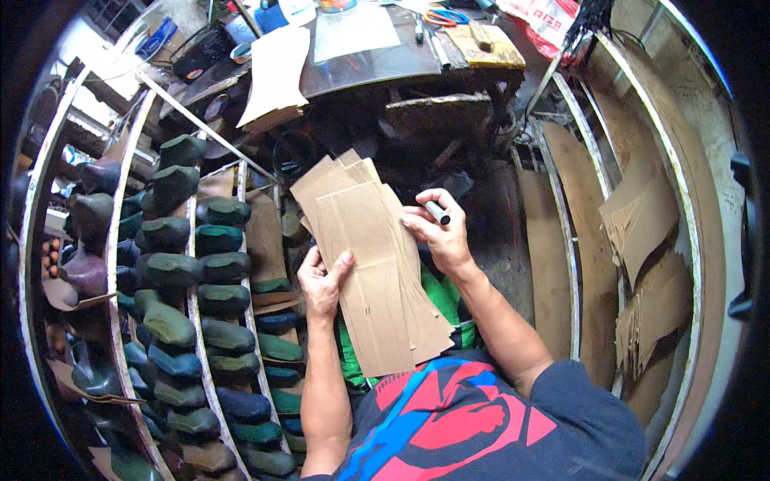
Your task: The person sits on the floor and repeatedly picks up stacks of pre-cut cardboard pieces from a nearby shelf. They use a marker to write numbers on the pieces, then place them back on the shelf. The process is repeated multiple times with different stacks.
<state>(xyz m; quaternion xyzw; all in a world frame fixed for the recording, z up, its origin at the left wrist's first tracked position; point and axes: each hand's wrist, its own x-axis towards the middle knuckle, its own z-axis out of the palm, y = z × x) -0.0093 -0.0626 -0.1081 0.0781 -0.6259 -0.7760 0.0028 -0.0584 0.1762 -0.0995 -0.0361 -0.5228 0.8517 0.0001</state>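
My left hand (322, 282) grips the left edge of a stack of brown cardboard patterns (365, 232), its thumb lying on top. The pieces are long, curved and fanned unevenly, with pencil-like lines on the uppermost one. In my right hand (443, 234) is a dark marker pen (435, 212) with a silvery barrel, held between the fingers. Those fingers also reach the stack's right edge; whether they pinch any sheets I cannot tell. The stack is above my lap, where green cloth (439, 295) shows beneath it.
Racks of green and dark shoe lasts (228, 239) stand close on my left. More cardboard patterns (642, 216) hang in a rack on my right. Ahead is a cluttered worktable (361, 70) with white sheets (277, 72), tools and a wooden block (481, 36).
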